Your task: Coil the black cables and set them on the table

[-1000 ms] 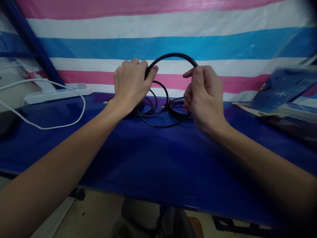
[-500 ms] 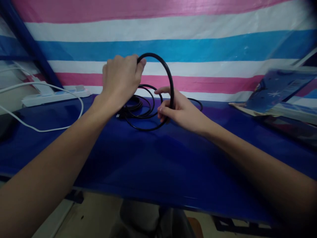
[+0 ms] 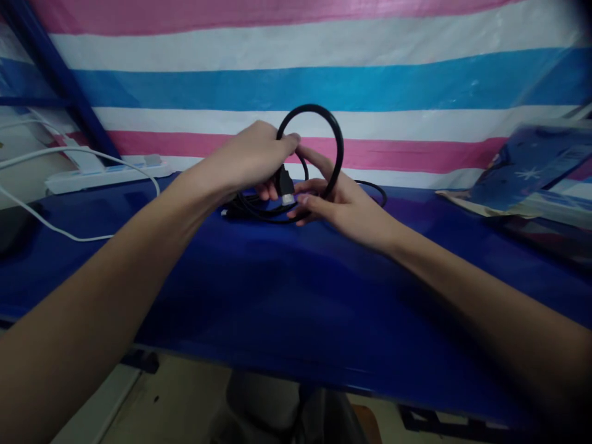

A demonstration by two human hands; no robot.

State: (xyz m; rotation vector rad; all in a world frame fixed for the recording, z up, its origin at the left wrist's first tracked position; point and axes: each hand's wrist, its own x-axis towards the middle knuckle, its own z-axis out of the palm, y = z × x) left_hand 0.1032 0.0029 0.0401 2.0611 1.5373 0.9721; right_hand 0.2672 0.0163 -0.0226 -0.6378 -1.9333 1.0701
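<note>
A black cable [image 3: 337, 132] rises in a loop above the blue table [image 3: 287, 290], its other coils lying on the table near the back. My left hand [image 3: 250, 160] is closed on the cable just above its black plug with a metal tip [image 3: 285, 188]. Palm up, my right hand [image 3: 335, 200] has the loop passing over its fingers, which curl round the cable. The two hands touch each other at the plug. Part of the coil is hidden behind them.
A white power strip [image 3: 106, 176] with a white cord [image 3: 50, 228] lies at the back left. A blue booklet and flat packages [image 3: 531, 169] rest at the right. A striped pink, white and blue sheet hangs behind the table.
My left hand came down and to the right with the cable end, so the plug now hangs at my right fingers. The loop got smaller. My right hand barely shifted.
</note>
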